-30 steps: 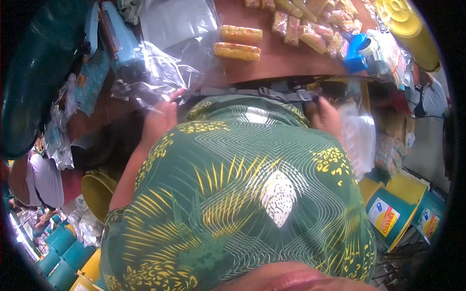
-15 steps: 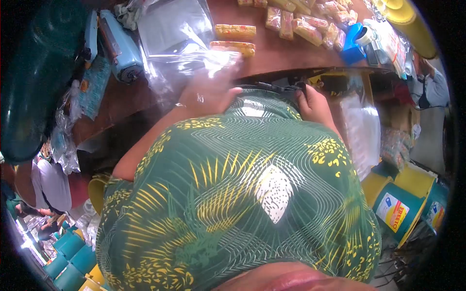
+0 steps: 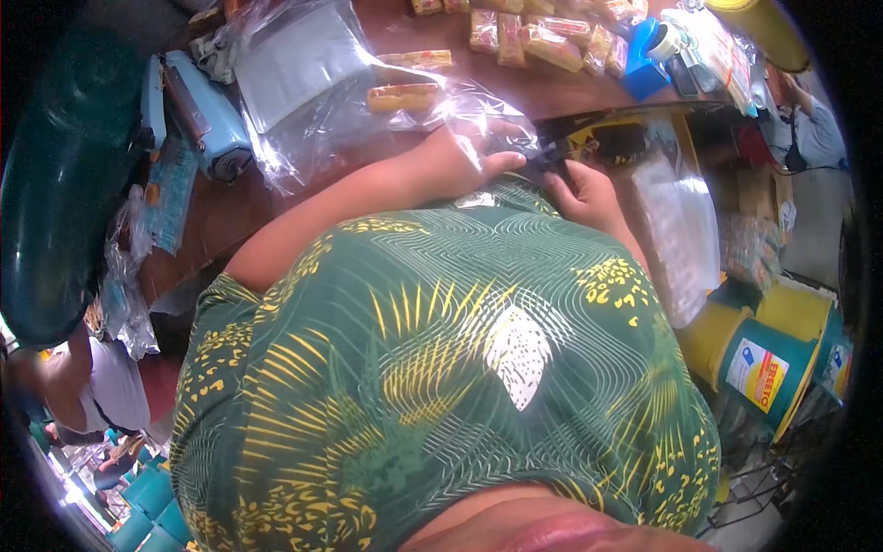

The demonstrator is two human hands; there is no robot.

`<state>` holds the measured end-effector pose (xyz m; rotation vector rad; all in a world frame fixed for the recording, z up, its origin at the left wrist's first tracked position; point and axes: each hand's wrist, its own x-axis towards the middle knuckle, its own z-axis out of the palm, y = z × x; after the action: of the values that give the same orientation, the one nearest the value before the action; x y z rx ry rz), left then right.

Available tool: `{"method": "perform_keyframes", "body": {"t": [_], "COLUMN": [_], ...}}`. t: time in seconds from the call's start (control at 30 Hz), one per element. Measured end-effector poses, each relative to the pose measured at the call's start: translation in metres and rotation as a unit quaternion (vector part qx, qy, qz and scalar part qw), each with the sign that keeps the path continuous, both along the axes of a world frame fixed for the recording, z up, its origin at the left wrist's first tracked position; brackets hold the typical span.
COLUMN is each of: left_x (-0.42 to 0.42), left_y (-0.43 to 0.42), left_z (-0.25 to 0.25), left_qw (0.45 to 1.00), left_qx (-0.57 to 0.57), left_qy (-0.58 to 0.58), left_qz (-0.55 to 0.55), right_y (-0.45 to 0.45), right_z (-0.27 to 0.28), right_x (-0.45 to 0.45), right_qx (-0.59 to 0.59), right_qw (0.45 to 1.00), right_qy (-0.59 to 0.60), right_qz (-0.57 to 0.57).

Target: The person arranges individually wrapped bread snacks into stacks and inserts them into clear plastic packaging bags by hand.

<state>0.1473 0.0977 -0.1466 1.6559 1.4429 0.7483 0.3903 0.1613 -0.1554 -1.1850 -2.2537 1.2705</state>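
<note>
My left hand is closed on a clear plastic bag, which spreads over the table edge and catches the light. My right hand grips a small black object just right of the left fingertips; its kind I cannot make out. A stack of clear plastic sheets or bags lies left of the hands. Behind the spread plastic sits a yellow-and-red wrapped bar-shaped pack, and another wrapped pack is just beyond it.
Several wrapped packs lie across the brown table. A blue tape dispenser stands at right. A light-blue device is at left, beside a large dark green container. Green-and-yellow tubs stand low right. A person is at left.
My left hand has moved right with the plastic, close to the right hand and the black object. The plastic now stretches over the nearer wrapped pack. The whole view has shifted slightly.
</note>
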Motion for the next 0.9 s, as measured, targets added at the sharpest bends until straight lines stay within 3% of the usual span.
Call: {"method": "perform_keyframes", "body": {"t": [0.03, 0.07, 0.17, 0.2, 0.3, 0.33, 0.43, 0.53, 0.67, 0.77, 0.9], "left_x": [-0.001, 0.000, -0.002, -0.002, -0.003, -0.003, -0.008, -0.010, -0.008, -0.011, -0.010], "left_y": [0.001, 0.000, 0.001, 0.000, -0.002, -0.003, -0.006, -0.008, -0.003, 0.000, 0.005], "left_z": [0.000, -0.018, -0.025, -0.020, -0.007, -0.006, -0.006, -0.009, -0.013, -0.013, -0.014], "left_qw": [1.000, 0.998, 0.997, 0.998, 0.998, 0.998, 0.998, 0.997, 0.993, 0.997, 0.998], "left_qx": [-0.025, 0.050, 0.039, 0.033, 0.015, 0.008, 0.007, 0.001, 0.053, 0.062, 0.046], "left_qy": [-0.018, -0.033, -0.067, -0.061, -0.056, -0.062, -0.065, -0.081, -0.108, -0.026, -0.011], "left_qz": [0.004, 0.013, -0.004, -0.004, -0.005, -0.004, 0.011, 0.019, 0.003, -0.023, -0.032], "right_y": [0.001, 0.002, 0.022, 0.024, 0.026, 0.027, 0.031, 0.037, 0.053, 0.046, 0.037], "right_z": [0.014, 0.026, 0.037, 0.044, 0.047, 0.053, 0.052, 0.050, 0.062, 0.070, 0.077], "right_x": [0.001, 0.000, -0.005, -0.011, -0.028, -0.036, -0.044, -0.047, -0.060, -0.071, -0.079], "right_qx": [0.008, 0.016, 0.260, 0.275, 0.037, 0.028, -0.133, -0.113, 0.083, 0.238, 0.286], "right_qw": [1.000, 0.998, 0.964, 0.959, 0.985, 0.981, 0.982, 0.979, 0.944, 0.895, 0.870], "right_qy": [-0.013, -0.027, 0.020, 0.011, -0.009, -0.035, -0.005, -0.023, -0.146, -0.190, -0.241], "right_qz": [0.025, 0.050, 0.061, 0.073, 0.167, 0.187, 0.135, 0.171, 0.284, 0.325, 0.320]}}
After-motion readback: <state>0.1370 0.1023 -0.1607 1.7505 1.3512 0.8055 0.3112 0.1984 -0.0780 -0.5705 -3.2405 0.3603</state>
